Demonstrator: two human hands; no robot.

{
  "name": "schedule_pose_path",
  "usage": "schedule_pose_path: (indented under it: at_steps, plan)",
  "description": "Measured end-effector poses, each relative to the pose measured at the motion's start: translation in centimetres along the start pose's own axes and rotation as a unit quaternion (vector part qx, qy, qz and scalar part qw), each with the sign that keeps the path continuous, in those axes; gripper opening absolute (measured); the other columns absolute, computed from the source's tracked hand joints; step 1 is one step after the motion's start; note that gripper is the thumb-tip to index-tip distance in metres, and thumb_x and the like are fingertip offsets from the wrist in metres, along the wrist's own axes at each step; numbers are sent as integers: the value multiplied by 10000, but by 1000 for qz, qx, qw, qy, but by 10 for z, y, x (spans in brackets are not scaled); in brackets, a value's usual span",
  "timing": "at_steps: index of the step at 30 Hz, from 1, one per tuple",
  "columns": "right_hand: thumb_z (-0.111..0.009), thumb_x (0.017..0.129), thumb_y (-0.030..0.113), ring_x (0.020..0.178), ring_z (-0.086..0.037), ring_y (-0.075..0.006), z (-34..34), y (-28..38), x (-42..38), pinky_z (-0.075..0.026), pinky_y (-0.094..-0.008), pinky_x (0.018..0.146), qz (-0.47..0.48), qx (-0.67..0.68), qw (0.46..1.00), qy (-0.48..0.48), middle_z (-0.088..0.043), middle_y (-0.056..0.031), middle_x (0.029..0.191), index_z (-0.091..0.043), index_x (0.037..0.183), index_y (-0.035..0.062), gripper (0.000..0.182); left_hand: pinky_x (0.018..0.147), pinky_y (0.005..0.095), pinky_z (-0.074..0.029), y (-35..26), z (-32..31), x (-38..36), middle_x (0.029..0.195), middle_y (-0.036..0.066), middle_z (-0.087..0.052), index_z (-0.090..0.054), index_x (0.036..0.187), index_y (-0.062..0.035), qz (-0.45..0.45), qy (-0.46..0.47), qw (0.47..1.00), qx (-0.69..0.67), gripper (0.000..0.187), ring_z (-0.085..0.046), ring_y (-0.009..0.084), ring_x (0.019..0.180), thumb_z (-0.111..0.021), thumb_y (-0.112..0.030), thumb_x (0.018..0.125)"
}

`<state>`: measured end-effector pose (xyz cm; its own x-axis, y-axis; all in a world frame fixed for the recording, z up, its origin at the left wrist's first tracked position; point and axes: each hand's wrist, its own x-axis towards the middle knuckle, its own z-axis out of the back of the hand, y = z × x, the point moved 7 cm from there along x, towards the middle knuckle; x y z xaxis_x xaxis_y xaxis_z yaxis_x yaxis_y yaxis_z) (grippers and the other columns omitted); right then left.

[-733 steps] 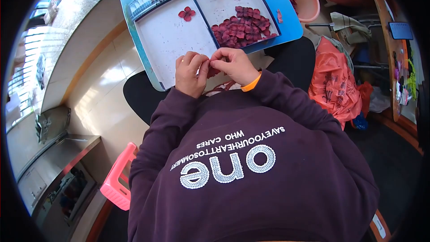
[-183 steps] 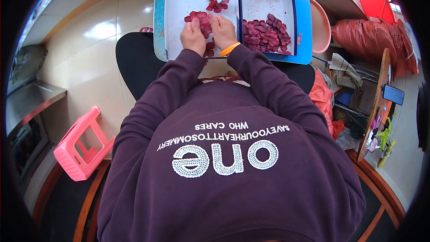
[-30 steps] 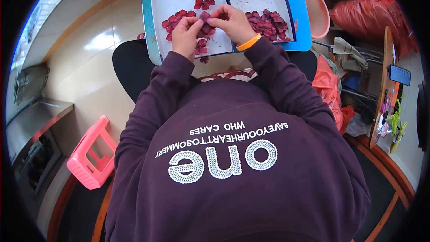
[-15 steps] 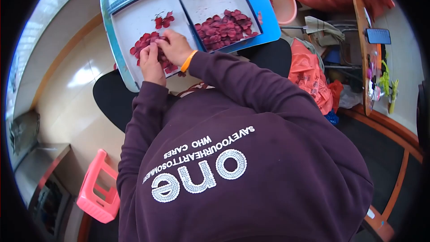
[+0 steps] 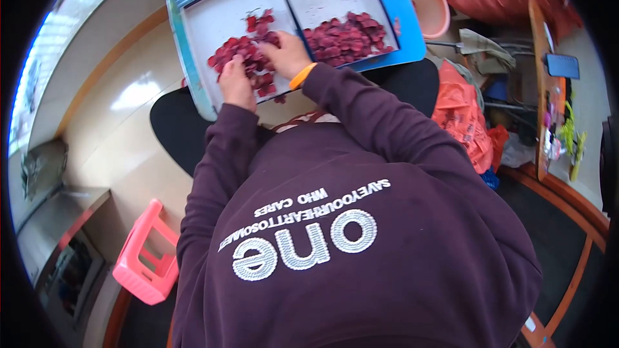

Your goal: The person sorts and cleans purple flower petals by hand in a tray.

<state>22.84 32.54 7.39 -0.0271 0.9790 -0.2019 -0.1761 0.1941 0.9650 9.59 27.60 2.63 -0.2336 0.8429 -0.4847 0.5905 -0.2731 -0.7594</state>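
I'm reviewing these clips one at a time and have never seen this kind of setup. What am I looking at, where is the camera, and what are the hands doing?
There is no machine here: a person in a dark purple sweatshirt works with bare hands. The one camera sits on that person's head and looks down through a fisheye lens, so the edges bend. A blue tray with two pale compartments rests on the lap. The left hand and the right hand, with an orange wristband, rest on a pile of dark red petals in the left compartment; whether fingers pinch any is unclear. The right compartment holds more red petals. A pink stool stands on the floor.
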Motion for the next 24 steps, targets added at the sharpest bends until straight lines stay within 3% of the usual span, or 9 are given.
schedule_pose_path:
  at_steps: [2, 5, 9, 15, 19, 20, 24]
  plan:
    - [-562, 803, 158, 496, -490, -166, -8, -4, 0, -415, -292, 487, -34, 3, 999, 35, -566, -72, 594, -590, 772, 3, 160, 459, 235, -362, -1, 9, 1, 705, 12, -523, -531, 897, -71, -20, -32, 999, 22, 110, -427, 90, 527, -470, -157, 926]
    - [-555, 831, 197, 485, -468, -141, -19, -13, -1, -401, -274, 464, -87, 78, 990, 81, -547, -56, 588, -582, 744, 5, 212, 481, 227, -377, -12, 13, 2, 732, 14, -534, -535, 906, -79, -78, -9, 997, 15, 100, -433, 87, 548, -471, -151, 928]
    - [-556, 851, 233, 492, -454, -123, -16, -18, 2, -395, -260, 471, -90, -24, 990, 108, -539, -40, 586, -566, 711, 16, 258, 502, 221, -388, -15, 18, 5, 774, 16, -545, -538, 913, -86, -142, 7, 989, 36, 93, -439, 89, 571, -474, -151, 931]
    - [-568, 867, 232, 502, -402, -77, -18, -5, -8, -338, -213, 452, -175, -50, 972, 146, -484, 9, 582, -554, 713, 29, 255, 594, 174, -384, -29, 10, -12, 753, -16, -529, -560, 904, -78, -134, -9, 990, 33, 86, -440, 52, 642, -497, -136, 916]
    - [-565, 871, 251, 509, -391, -85, -33, 6, -4, -334, -218, 459, 76, -3, 991, 111, -469, 4, 578, -541, 692, 35, 282, 616, 217, -427, -24, 0, -15, 815, 31, -553, -547, 948, -55, -136, 38, 988, 67, 114, -492, 113, 674, -493, -152, 925]
    - [-565, 871, 251, 509, -391, -85, -31, 7, -4, -334, -218, 459, 77, -3, 991, 109, -469, 4, 578, -541, 692, 35, 282, 616, 217, -427, -27, -2, -17, 815, 31, -553, -547, 948, -55, -136, 40, 988, 67, 114, -492, 113, 674, -493, -152, 925]
    - [-557, 871, 229, 513, -398, -89, -20, 12, -5, -338, -221, 462, 102, -111, 987, 58, -491, -2, 596, -550, 716, 39, 245, 642, 235, -440, -10, -12, -24, 803, 35, -567, -555, 927, -32, 91, 93, 982, -137, 81, -509, 112, 674, -501, -87, 903]
